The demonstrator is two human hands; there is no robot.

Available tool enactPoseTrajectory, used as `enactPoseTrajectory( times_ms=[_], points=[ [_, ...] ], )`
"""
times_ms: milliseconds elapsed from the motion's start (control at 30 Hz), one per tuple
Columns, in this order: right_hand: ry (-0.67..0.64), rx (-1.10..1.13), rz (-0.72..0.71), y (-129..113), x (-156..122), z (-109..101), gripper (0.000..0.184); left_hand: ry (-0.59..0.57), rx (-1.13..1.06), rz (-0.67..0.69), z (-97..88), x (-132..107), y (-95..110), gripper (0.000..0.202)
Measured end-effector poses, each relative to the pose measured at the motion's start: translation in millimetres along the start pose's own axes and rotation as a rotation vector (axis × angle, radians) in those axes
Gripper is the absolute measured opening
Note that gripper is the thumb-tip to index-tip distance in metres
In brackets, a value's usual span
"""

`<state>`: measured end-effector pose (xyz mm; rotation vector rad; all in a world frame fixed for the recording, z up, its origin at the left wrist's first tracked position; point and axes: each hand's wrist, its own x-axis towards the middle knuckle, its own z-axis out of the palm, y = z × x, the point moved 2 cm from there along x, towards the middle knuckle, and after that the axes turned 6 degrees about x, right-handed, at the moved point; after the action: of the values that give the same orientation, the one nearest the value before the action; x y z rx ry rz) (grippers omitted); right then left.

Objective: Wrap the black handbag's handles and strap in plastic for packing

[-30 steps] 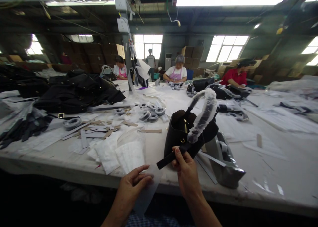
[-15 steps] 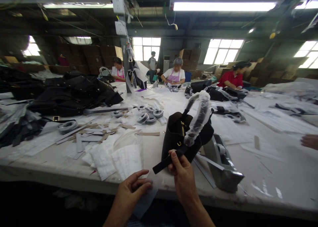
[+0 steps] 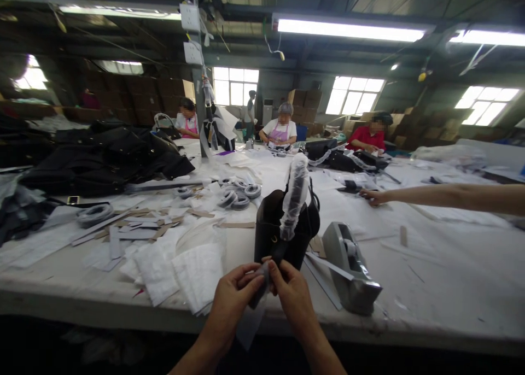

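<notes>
A black handbag (image 3: 266, 222) stands upright at the table's front, one handle wrapped in clear plastic film (image 3: 296, 194). From its front a black strap (image 3: 256, 297) comes toward me, partly covered by a translucent sheet (image 3: 251, 327). My left hand (image 3: 235, 293) is closed, pinching the sheet against the strap. My right hand (image 3: 289, 287) is closed on the strap just beside it, thumb and fingers pressed together. The two hands almost touch, and they hide the strap's middle. Right of the bag sits a grey tape dispenser (image 3: 353, 271).
White folded sheets (image 3: 197, 274), card strips (image 3: 143, 224) and rolled grey straps (image 3: 235, 194) lie to the left. Behind them is a heap of black bags (image 3: 110, 162). A co-worker's arm (image 3: 443, 197) reaches in from the right. Other people work across the table (image 3: 430, 309).
My left hand has moved up and right, bringing the sheet onto the strap beside my right hand. The co-worker's arm has reached farther in from the right. The view has shifted slightly right.
</notes>
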<state>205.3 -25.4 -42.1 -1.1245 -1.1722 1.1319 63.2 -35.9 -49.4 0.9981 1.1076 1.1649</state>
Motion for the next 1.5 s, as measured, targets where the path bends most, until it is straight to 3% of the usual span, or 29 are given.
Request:
enactPoseTrajectory(
  times_ms=[200,400,667,900,1067,1267,1367,1500],
  points=[
    [0.133,-0.133,-0.073,-5.7,-4.7,-24.3,0.047,-0.021,-0.032,0.081,24.6,19.4,9.9,0.037],
    [0.105,-0.087,-0.017,-11.5,0.4,-22.1,0.045,0.052,-0.102,0.148,33.8,32.0,8.8,0.037],
    [0.178,0.049,0.043,-0.4,16.2,-17.7,0.046,0.085,-0.01,0.226,33.9,31.6,8.3,0.034],
    [0.224,-0.088,-0.035,-11.2,18.3,-15.9,0.04,0.054,0.14,0.212,34.7,22.1,-1.5,0.028],
    [0.198,-0.19,-0.029,-20.3,30.3,-17.8,0.047,0.106,0.134,0.223,34.8,22.1,0.8,0.029],
    [0.249,-0.214,-0.091,-16.4,29.3,-13.6,0.044,0.088,0.056,0.201,38.1,19.0,5.0,0.032],
    [0.272,-0.19,-0.104,-13.5,27.1,-9.1,0.044,0.16,0.201,0.313,33.7,17.8,7.9,0.023],
    [0.265,-0.023,-0.01,-8.5,26.9,-4.9,0.045,0.217,0.527,0.646,27.3,14.0,12.3,0.016]
  ],
)
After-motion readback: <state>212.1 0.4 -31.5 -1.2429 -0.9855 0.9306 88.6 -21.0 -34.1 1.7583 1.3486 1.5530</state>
